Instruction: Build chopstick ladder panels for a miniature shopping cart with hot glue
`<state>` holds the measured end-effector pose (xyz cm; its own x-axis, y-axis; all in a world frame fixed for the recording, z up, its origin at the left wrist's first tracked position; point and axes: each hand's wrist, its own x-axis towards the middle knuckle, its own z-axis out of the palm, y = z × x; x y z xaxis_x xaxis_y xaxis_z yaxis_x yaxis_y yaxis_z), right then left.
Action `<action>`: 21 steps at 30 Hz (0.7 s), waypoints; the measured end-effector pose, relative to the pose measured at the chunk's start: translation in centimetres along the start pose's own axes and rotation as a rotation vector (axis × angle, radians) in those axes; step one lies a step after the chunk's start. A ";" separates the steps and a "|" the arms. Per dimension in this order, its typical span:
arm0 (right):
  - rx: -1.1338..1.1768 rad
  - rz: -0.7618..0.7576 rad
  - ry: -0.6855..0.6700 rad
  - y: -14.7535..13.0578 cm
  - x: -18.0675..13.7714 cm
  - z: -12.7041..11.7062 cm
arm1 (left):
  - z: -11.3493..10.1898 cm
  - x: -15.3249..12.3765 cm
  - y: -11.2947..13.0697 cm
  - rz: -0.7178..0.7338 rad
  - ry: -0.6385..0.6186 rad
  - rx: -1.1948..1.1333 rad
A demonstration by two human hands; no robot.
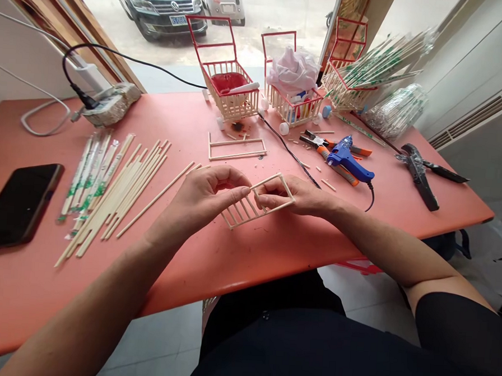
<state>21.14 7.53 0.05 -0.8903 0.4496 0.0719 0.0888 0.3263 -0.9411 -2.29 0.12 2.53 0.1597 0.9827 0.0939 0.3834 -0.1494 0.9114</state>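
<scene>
Dark shirt point(310, 348): on the near side of the wooden frame.
Table point(196, 263): orange-pink, spreading beneath and around the wooden frame.
Wooden frame point(260, 215): light sticks with ladder-like rungs, held tilted between both hands above the table's near part.
Left hand point(208, 194): at the wooden frame's left, thumb and fingers pinching its upper edge.
Right hand point(299, 195): at the wooden frame's right end, fingers bent and gripping it; some fingertips are hidden.
Phone point(20, 204): far left of the wooden frame, screen dark.
Loose sticks point(122, 195): left of the wooden frame, fanned, beside wrapped sticks point(94, 174).
Black tool point(420, 177): well right of the wooden frame.
Blue glue gun point(348, 158): right of and beyond the wooden frame, over orange-handled pliers.
Flat stick rectangle point(238, 155): just beyond the wooden frame, one side open.
Three little carts: farther beyond the wooden frame, red-handled; the middle one holds a crumpled white bag point(294, 72).
Car point(163, 6): farthest beyond the wooden frame, outside the window.
</scene>
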 end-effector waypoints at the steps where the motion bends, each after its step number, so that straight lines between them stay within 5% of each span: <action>1: -0.002 -0.001 -0.004 0.0 0.0 0.0 | -0.1 0.1 0.0 -0.012 -0.020 -0.038; 13: -0.015 -0.008 -0.026 0.7 0.0 -0.4 | -1.6 1.7 -0.5 -0.101 -0.230 -0.193; 21: 0.068 0.009 0.022 0.8 0.0 -0.6 | -1.3 2.1 -1.1 -0.131 -0.242 -0.282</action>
<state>21.43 8.26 -0.50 -0.8794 0.4709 0.0696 0.0658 0.2652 -0.9620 -3.52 2.52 2.23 0.3489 0.9321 -0.0971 0.1548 0.0449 0.9869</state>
